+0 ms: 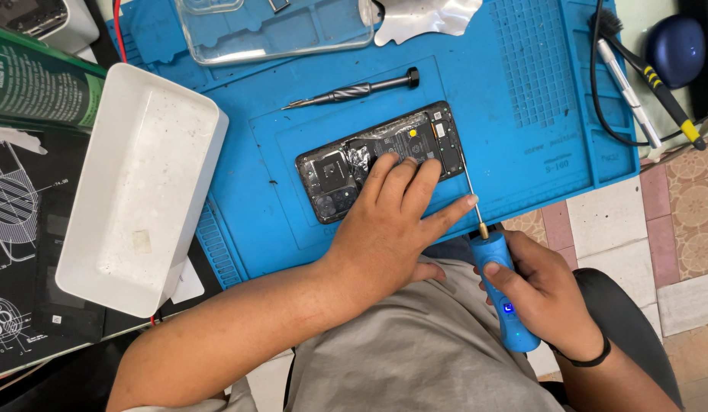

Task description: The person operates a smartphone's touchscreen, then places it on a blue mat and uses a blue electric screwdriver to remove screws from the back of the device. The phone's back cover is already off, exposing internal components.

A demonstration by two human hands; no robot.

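While the left hand (392, 221) presses flat, fingers spread, on the opened phone (380, 160) on the blue mat (522, 91), the right hand (541, 294), clenched around the blue electric screwdriver (505, 294), angles its bit toward the phone's right end.

Single head-worn view, looking steeply down from above onto blue work mat (277, 229). Close range. Left hand (388, 229) near frame centre, right hand (541, 294) lower right; person's own lap below hands. No second view.
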